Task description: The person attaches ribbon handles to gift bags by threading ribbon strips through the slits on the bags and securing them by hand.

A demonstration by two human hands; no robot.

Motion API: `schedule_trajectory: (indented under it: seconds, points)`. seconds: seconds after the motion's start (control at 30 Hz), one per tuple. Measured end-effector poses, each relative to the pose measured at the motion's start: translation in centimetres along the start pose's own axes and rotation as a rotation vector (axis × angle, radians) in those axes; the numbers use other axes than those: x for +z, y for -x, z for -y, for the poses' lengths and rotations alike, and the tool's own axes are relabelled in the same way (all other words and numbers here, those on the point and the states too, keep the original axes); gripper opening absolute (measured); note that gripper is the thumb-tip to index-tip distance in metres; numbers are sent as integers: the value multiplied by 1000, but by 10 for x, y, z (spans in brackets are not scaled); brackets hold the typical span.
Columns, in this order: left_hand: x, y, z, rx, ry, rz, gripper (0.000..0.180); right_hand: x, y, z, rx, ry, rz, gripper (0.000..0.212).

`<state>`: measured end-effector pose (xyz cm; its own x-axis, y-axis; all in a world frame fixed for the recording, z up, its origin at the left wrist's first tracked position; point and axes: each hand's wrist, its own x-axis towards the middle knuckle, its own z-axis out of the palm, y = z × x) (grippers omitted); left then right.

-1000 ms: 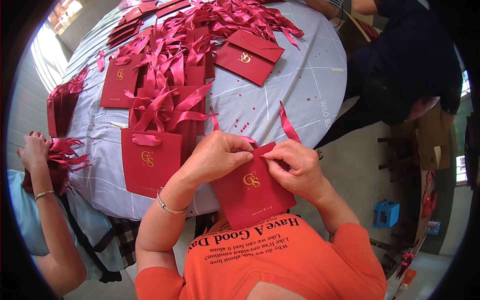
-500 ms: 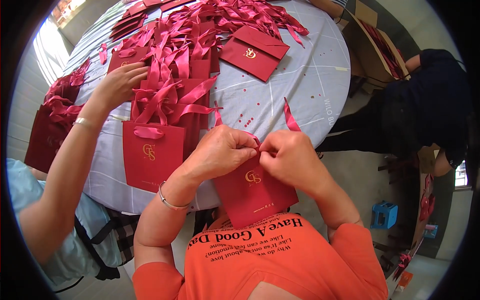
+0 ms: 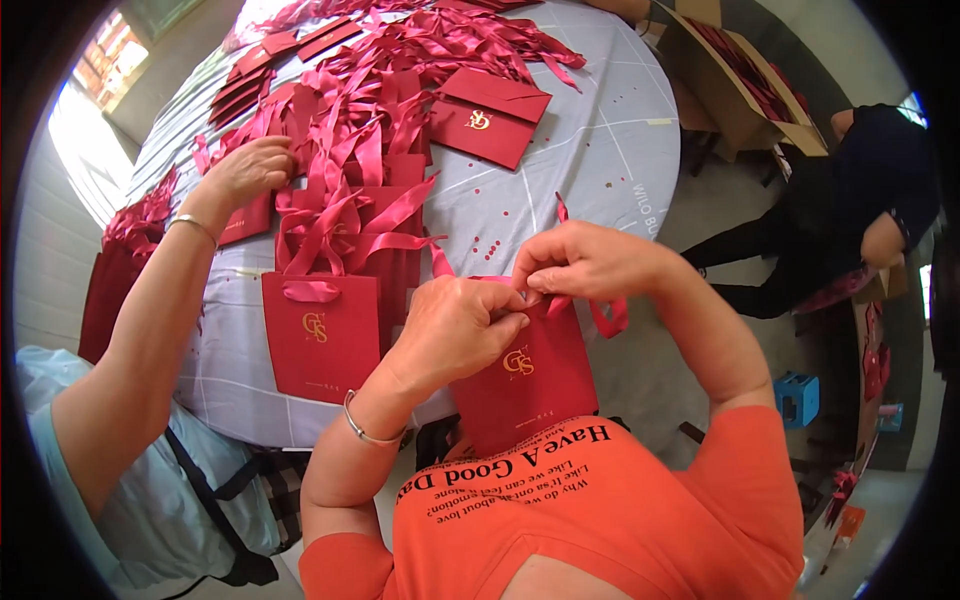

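Note:
In front of my chest hangs a red paper gift bag (image 3: pixel 535 395) with a gold emblem, its top edge by the table's rim. My left hand (image 3: pixel 462 325) is closed at that edge, pinching the pink-red ribbon (image 3: pixel 441 260), one end of which sticks out past the knuckles. Close beside it, my right hand (image 3: pixel 585 262) pinches the ribbon too, its fingertips touching the left ones. A ribbon loop (image 3: pixel 612 320) droops below the right hand. The exact spot where the fingertips meet is mostly hidden.
Bags with ribbon handles (image 3: pixel 322 340) stand to the left on the cloth-covered table (image 3: pixel 600 130), with ribbons heaped behind. A flat red bag (image 3: pixel 490 118) lies farther back. At left, a co-worker's hand (image 3: pixel 255 165) reaches over bags. Right: a cardboard box (image 3: pixel 735 85), another person (image 3: pixel 850 190), a blue stool (image 3: pixel 797 400).
My right hand has risen and turned over the top edge, and a ribbon loop now hangs beneath it. My left hand stays at the bag. The co-worker's hand has lifted slightly.

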<state>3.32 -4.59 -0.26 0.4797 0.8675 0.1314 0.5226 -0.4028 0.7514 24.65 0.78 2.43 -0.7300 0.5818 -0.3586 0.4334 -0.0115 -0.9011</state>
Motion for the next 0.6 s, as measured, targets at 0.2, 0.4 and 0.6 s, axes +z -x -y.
schedule_trajectory:
  seconds: [0.2,0.4,0.6]
  points:
    - [2,2,-5,93,-101,-21,11,-15,-23,4,55,80,267,20]
    - [2,5,-8,105,-55,-10,10,-11,-36,-4,180,-55,406,26]
    - [4,-6,2,-12,-29,103,12,-8,-27,-9,120,-48,73,23]
